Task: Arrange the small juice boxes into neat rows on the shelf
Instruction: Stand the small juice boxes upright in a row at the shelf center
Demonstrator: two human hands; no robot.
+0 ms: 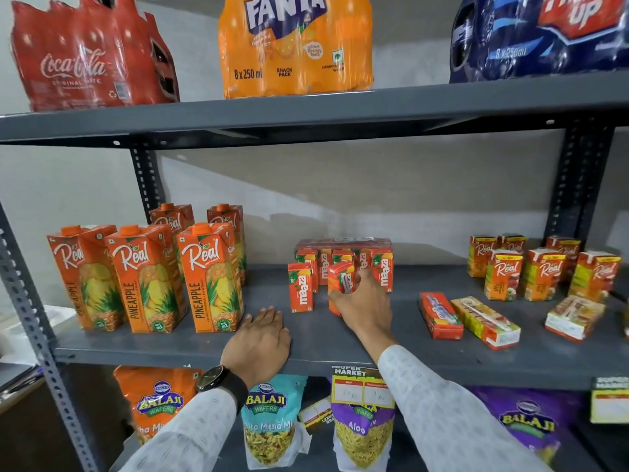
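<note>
My right hand (366,306) grips a small orange Maaza juice box (340,279), held upright just in front of a row of Maaza boxes (383,270) on the grey middle shelf (340,349). Another Maaza box (301,287) stands alone to its left. My left hand (260,338) rests flat on the shelf's front edge, holding nothing. Further right, three small boxes lie on their sides: one red (440,315), one yellow-orange (485,321) and one (575,316) near the right end. Small Real boxes (541,274) stand behind them.
Tall Real pineapple cartons (146,277) stand at the shelf's left. Coca-Cola (88,56), Fanta (296,46) and Thums Up (544,35) packs fill the shelf above. Balaji snack bags (269,424) and a price tag (362,386) hang below. Grey uprights (578,185) frame the shelf.
</note>
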